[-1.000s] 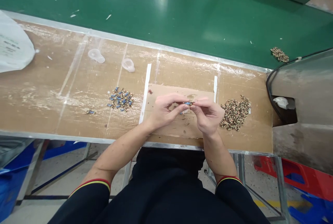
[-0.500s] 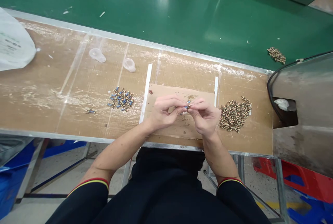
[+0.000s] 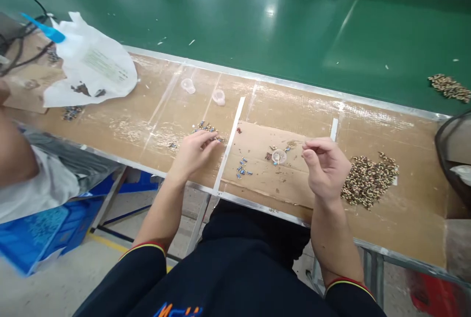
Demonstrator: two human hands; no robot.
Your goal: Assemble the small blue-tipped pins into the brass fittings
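Note:
My left hand (image 3: 195, 152) is over the pile of small brass parts with blue pieces (image 3: 208, 127), its thumb and fingers apart. The hand covers part of that pile. Raised above the right side of the cardboard sheet (image 3: 257, 184), my right hand (image 3: 326, 167) has thumb and forefinger pinched together. Whatever is between those fingertips is too small to make out. On the cardboard lie a small clear cup (image 3: 279, 157) and a little group of blue-and-brass parts (image 3: 243, 169). A big heap of small brass parts (image 3: 370, 179) lies right of my right hand.
Two clear plastic cups (image 3: 218, 97) lie toward the back of the bench. A white bag (image 3: 99, 64) sits at the left, near another person's arm (image 3: 14, 147). Behind the bench runs a green surface (image 3: 235, 22), with more brass parts (image 3: 449, 87) at its right.
My hands were together over the cardboard, holding a small blue-and-brass part. They have separated: the left moved left to the pile, the right moved right. The view has swung left.

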